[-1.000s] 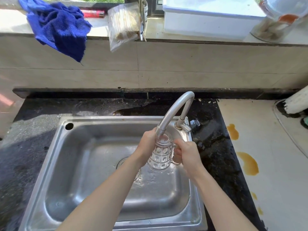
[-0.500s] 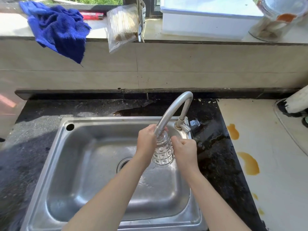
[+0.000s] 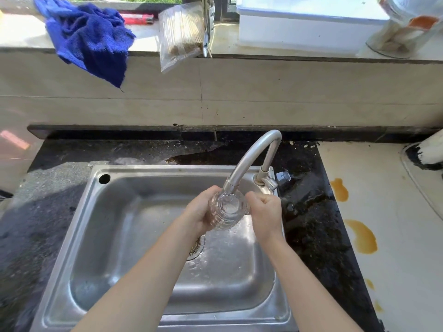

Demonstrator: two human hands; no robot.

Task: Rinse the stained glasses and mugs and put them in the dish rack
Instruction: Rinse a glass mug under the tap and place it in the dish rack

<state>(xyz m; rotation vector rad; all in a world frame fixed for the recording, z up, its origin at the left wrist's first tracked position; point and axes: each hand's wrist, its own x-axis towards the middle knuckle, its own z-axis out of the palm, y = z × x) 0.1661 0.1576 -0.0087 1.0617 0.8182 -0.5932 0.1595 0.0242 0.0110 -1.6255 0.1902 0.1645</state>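
The glass mug was held over the steel sink, right under the mouth of the curved faucet, with its opening tipped up so that the spout's end sat just at the rim. The left hand cupped the mug's left side, its fingers wrapped round the patterned glass. The right hand sat against the mug's right side, its fingers curled into a tight fist and clamped on a part of the mug hidden inside the hand. Both forearms reached in from the near edge, across the basin. Below the mug, drops of water glinted on the sink floor around the drain.

The sink was set in a dark speckled worktop, wet behind the faucet. To the right lay a pale surface marked with orange stains. On the window ledge above the tiled wall, a blue cloth hung over the edge, beside a red lighter and a clear plastic bag. Further right stood a white box and a glass jar.
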